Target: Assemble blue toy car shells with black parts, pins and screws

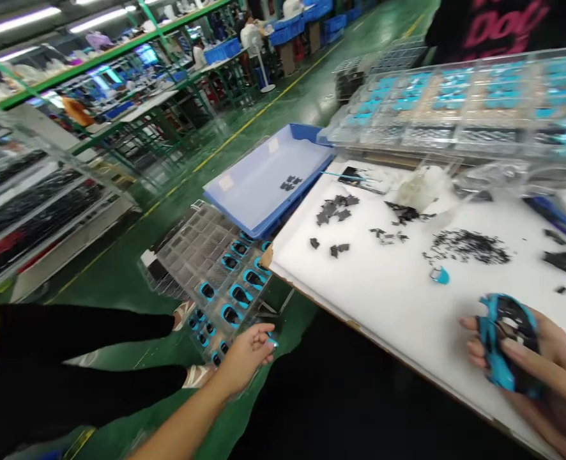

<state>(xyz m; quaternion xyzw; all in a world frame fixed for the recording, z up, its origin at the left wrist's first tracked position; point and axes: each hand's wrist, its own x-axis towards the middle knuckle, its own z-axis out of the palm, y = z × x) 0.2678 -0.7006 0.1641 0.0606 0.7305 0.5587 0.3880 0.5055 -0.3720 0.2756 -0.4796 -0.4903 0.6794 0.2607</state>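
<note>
My left hand point(247, 355) reaches down beside the table to a clear compartment tray point(201, 255) of blue-and-black parts. Its fingers are pinched on a small blue part at the tray's near corner. My right hand point(527, 364) rests at the table's front right edge, closed around a blue-and-black mouse shell point(503, 338). A single small blue piece point(439, 275) lies on the white table top point(388, 300) just beyond that hand.
Heaps of small black parts point(465, 246) lie scattered over the table. A blue bin point(264, 179) sits at the table's left end. Stacked clear trays point(455, 108) line the far edge, with a person in black behind. My legs and green floor lie at left.
</note>
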